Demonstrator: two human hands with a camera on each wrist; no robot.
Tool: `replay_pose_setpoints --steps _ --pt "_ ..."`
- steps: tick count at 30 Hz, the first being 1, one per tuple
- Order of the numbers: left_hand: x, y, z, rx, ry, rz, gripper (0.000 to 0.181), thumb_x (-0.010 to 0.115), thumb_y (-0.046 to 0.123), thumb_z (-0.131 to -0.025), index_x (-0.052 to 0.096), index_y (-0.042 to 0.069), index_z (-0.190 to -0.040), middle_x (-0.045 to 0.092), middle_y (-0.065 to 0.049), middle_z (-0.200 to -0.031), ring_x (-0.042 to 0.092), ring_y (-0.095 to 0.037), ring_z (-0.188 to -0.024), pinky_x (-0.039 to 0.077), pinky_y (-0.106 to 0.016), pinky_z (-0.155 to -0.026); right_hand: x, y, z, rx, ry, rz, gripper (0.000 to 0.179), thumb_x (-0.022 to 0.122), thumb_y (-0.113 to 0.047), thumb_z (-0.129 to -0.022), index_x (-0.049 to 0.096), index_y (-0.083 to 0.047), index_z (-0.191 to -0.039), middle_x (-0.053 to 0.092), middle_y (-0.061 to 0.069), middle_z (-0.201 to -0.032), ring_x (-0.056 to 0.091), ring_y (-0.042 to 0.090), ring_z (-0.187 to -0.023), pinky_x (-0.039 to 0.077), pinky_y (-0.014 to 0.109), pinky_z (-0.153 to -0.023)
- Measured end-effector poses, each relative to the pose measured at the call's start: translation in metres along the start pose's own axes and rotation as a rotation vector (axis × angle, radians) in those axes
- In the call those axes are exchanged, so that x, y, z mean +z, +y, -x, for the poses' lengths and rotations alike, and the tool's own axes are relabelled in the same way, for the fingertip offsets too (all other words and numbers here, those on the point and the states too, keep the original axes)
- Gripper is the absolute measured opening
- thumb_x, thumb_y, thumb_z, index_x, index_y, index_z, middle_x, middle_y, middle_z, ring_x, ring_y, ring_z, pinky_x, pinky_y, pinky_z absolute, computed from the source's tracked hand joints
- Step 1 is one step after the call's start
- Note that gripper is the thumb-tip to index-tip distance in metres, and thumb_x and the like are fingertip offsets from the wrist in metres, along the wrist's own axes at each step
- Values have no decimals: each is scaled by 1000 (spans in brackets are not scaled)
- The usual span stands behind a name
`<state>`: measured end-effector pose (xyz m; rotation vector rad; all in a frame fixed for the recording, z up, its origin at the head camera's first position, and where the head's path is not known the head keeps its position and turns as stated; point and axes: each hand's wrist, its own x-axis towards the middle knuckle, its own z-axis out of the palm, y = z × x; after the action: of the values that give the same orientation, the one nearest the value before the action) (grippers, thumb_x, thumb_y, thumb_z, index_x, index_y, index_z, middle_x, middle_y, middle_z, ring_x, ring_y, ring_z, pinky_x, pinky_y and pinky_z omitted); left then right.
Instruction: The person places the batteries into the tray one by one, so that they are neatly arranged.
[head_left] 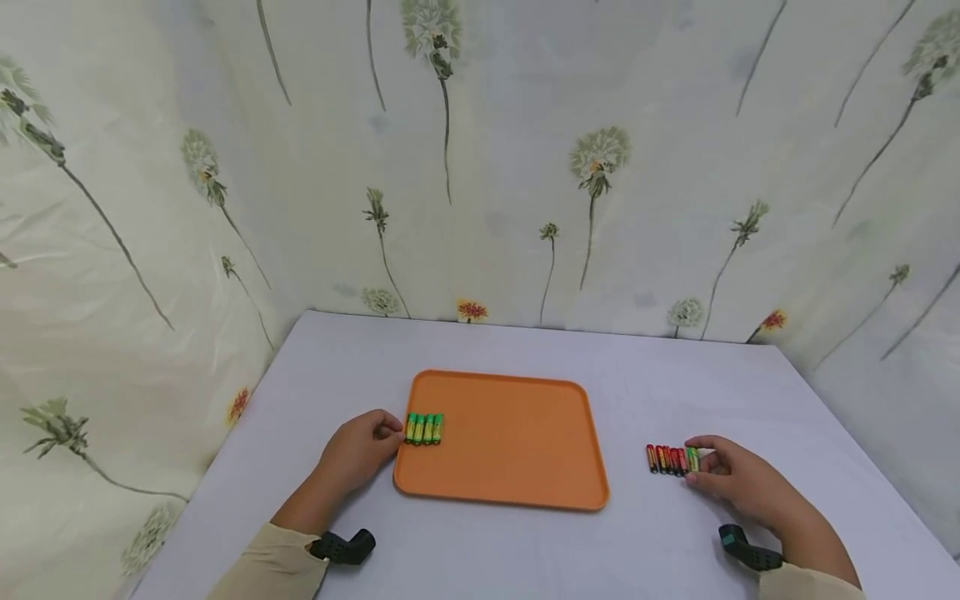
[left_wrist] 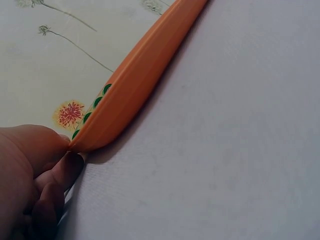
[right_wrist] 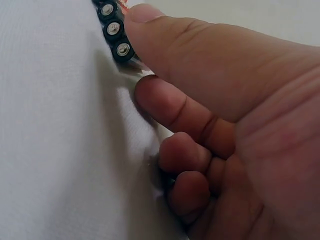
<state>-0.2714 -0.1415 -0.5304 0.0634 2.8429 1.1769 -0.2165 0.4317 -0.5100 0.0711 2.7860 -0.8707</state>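
An orange tray (head_left: 502, 503) lies on the white table, with several green batteries (head_left: 424, 428) side by side along its left edge. My left hand (head_left: 363, 450) pinches the tray's left rim beside them; in the left wrist view the thumb lies over the rim and the fingers curl beneath. To the right of the tray is a row of red batteries (head_left: 665, 460). A green battery (head_left: 693, 460) stands at that row's right end, between the thumb and fingers of my right hand (head_left: 742, 483). In the right wrist view the thumb hides it, while several battery ends (right_wrist: 114, 28) show.
White cloth (head_left: 525, 550) covers the table under everything. A curtain with a dandelion print (head_left: 510, 167) hangs behind the far edge and along the sides. Dark wrist cameras (head_left: 343, 547) are strapped at both sleeves.
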Motion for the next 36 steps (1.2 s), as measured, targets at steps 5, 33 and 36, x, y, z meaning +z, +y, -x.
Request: replay_pose_setpoints --steps 5,33,36 --pt "1 -2 1 1 -2 4 9 73 29 -97 71 22 -102 67 7 -89 59 -13 -84 48 -35 -77 2 -2 2 18 -4 -10 72 78 -40 -94 47 -4 -149 66 5 -104 56 19 -87 45 32 -72" --pt "-1 -4 -3 8 -9 -20 12 73 31 -98 71 22 -105 71 8 -94 63 -13 -88 50 -40 -81 17 -88 -38 -146 29 43 63 81 -36 -93 53 -11 -143 61 3 -95 56 20 -73 47 32 -60" --pt "-2 -4 -3 1 -15 -20 12 73 31 -98 71 22 -105 71 7 -94 62 -13 -88 50 -40 -81 20 -101 -42 -160 23 41 62 82 -34 -92 54 -11 -142 61 3 -96 56 21 -75 48 31 -61"
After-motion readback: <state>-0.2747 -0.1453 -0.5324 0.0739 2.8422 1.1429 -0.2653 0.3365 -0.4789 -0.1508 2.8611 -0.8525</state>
